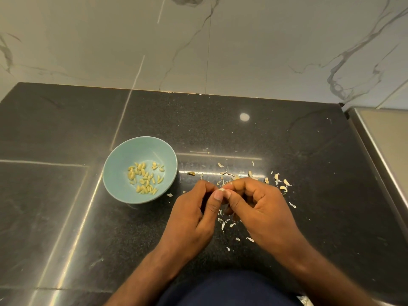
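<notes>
Both hands meet over the black stone counter [287, 140]. My left hand [194, 215] and my right hand [256, 208] pinch one small pale seed [221, 189] between thumbs and fingertips. To the left stands a light blue bowl [114, 173] holding several peeled yellowish seeds [144, 177]. Pale shell scraps [283, 187] lie scattered on the counter around and beyond my hands.
A white marble wall [242, 40] rises behind the counter. A steel ledge [384, 138] borders the counter on the right. More shell bits [223, 224] lie under my hands. My dark blue clothing [229, 288] shows at the bottom edge.
</notes>
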Demonstrator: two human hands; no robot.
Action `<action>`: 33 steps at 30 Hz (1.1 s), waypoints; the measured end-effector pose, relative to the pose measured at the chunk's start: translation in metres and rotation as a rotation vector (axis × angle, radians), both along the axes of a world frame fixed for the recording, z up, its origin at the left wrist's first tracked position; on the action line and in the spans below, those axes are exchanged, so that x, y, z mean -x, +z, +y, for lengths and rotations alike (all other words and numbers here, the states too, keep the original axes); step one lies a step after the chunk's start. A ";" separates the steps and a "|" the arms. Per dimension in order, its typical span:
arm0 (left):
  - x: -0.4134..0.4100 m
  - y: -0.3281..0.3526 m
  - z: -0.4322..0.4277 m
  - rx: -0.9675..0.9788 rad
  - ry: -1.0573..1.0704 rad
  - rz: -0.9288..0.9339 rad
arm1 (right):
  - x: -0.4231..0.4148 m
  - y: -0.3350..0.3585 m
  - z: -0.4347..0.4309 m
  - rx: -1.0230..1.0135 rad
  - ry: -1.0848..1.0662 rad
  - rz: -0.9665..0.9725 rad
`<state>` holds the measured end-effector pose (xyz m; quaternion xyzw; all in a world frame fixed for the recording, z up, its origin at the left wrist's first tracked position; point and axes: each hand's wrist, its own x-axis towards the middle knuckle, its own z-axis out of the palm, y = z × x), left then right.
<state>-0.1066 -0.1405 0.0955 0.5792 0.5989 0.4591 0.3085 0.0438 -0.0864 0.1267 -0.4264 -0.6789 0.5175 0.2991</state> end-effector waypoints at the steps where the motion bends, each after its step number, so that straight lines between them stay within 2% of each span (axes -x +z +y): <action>1: 0.000 -0.001 -0.001 -0.007 0.000 0.021 | -0.001 0.000 0.000 -0.001 0.000 0.002; 4: -0.001 -0.004 -0.002 -0.023 0.027 0.062 | -0.003 0.000 -0.002 -0.067 -0.007 -0.037; 8: -0.005 -0.002 -0.004 -0.041 0.050 0.022 | -0.003 -0.005 -0.003 -0.254 -0.047 -0.122; 14: -0.007 0.002 -0.006 -0.081 0.067 -0.006 | -0.003 -0.004 -0.004 -0.280 -0.071 -0.113; 19: -0.006 0.004 -0.006 -0.157 0.072 -0.012 | 0.001 0.001 -0.008 -0.123 -0.104 -0.022; 27: 0.001 0.009 -0.005 -0.060 0.005 -0.106 | 0.000 0.004 -0.006 0.115 -0.063 0.164; 31: 0.007 0.006 -0.003 -0.062 -0.007 -0.034 | -0.003 0.001 0.000 0.204 -0.060 0.240; 33: 0.007 0.006 -0.003 -0.055 0.022 -0.055 | -0.005 0.000 0.003 0.232 -0.066 0.273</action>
